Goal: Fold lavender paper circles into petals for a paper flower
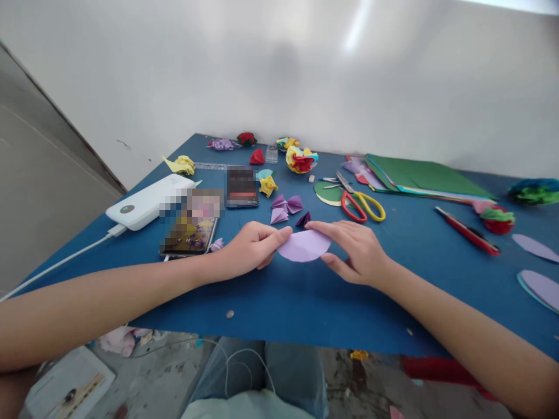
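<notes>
Between my two hands is a lilac folded paper piece, shaped like a half circle with its curved edge toward me. My left hand pinches its left end between thumb and fingers. At the right end my right hand grips it, index finger along the top edge and thumb below. Just beyond the paper lie several small folded purple paper pieces, with one darker purple piece close to my right fingertips. A small lilac paper piece shows beside my left wrist.
Scissors lie on a green paper circle. Left are two phones and a white power bank with its cable. A coloured paper stack, a red utility knife and lilac ovals lie right. Paper flowers line the back.
</notes>
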A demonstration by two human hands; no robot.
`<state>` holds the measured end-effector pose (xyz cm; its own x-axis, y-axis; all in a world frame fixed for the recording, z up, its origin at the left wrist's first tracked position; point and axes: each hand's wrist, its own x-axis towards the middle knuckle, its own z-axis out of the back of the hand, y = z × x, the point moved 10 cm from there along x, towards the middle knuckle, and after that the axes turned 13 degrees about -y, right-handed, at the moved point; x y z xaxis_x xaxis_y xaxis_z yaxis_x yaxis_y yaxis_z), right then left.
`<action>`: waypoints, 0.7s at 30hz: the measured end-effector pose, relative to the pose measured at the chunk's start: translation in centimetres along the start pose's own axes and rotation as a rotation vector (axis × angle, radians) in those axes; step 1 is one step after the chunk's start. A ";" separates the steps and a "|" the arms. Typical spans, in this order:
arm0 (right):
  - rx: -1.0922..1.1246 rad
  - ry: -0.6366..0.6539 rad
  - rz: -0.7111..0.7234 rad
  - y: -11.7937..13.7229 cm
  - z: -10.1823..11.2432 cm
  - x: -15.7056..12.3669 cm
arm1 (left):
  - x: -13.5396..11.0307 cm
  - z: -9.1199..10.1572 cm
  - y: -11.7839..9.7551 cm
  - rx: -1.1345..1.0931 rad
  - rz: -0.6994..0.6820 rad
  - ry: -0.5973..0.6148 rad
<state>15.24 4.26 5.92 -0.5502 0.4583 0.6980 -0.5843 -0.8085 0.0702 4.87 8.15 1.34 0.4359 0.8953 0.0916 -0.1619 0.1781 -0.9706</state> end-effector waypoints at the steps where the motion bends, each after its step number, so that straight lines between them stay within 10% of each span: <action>1: -0.006 -0.001 -0.002 0.0 0.0 0.0 | 0.0 0.0 0.0 0.012 -0.002 0.002; 21: -0.111 0.024 0.184 1.8 -0.7 0.0 | -0.8 -2.3 0.0 0.076 0.038 0.282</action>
<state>13.76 3.06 5.59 -0.6671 0.3165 0.6744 -0.5341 -0.8343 -0.1368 6.53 6.46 0.76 0.6552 0.7552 -0.0200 -0.2438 0.1863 -0.9518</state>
